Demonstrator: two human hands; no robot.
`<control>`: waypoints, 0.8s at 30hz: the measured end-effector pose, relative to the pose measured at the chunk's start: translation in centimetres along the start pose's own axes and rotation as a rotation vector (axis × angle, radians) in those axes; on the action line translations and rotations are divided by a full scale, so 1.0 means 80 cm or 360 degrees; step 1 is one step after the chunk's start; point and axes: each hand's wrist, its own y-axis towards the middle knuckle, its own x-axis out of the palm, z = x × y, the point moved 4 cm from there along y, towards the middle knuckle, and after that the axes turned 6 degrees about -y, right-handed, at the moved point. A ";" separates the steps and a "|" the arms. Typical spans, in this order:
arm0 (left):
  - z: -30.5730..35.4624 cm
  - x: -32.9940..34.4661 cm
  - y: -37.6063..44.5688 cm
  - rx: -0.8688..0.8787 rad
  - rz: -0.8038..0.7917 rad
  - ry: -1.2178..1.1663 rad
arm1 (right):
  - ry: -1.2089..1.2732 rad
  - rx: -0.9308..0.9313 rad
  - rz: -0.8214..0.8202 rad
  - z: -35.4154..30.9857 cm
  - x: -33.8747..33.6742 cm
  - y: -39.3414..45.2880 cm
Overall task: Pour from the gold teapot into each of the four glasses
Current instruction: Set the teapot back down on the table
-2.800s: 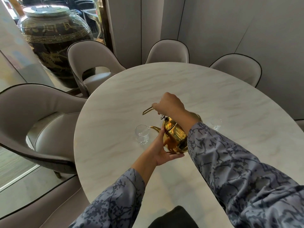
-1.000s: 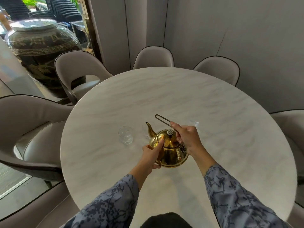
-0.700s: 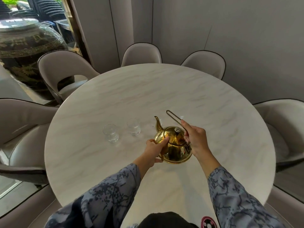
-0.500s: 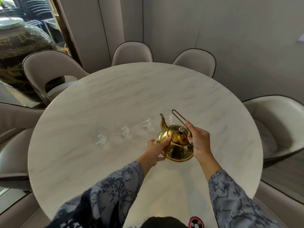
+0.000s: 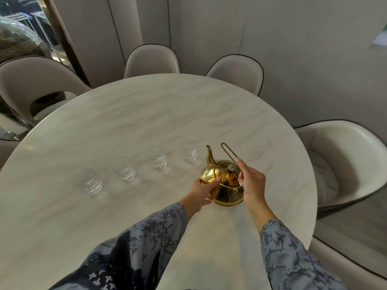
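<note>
The gold teapot (image 5: 224, 185) stands upright on the round marble table (image 5: 146, 114), spout pointing away from me. My left hand (image 5: 202, 190) is pressed against its left side, thumb on the lid's edge. My right hand (image 5: 252, 185) grips the thin wire handle at the pot's right. Several clear glasses stand in a row to the left of the pot: the nearest glass (image 5: 189, 151) is just beside the spout, then a second glass (image 5: 157, 157), a third glass (image 5: 123, 169), and a far-left glass (image 5: 88, 181).
Beige padded chairs ring the table: one chair at the far side (image 5: 151, 58), another chair beside it (image 5: 237, 73), one chair on the right (image 5: 343, 155), one chair on the left (image 5: 31, 80). A grey panelled wall stands behind.
The teapot went from tilted over the leftmost glass to upright at the right end of the row. My view has swung right, bringing the other glasses into sight.
</note>
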 end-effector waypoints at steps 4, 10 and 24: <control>0.005 0.016 0.027 -0.0005 0.0014 -0.0002 | -0.0012 -0.0003 -0.0021 0.005 0.005 0.033; 0.020 0.032 0.062 0.0008 0.0052 -0.0058 | -0.0009 0.0016 0.0011 0.010 0.015 0.078; 0.022 0.052 0.110 0.0028 0.0022 -0.0010 | -0.0120 0.0038 0.0015 0.016 0.016 0.124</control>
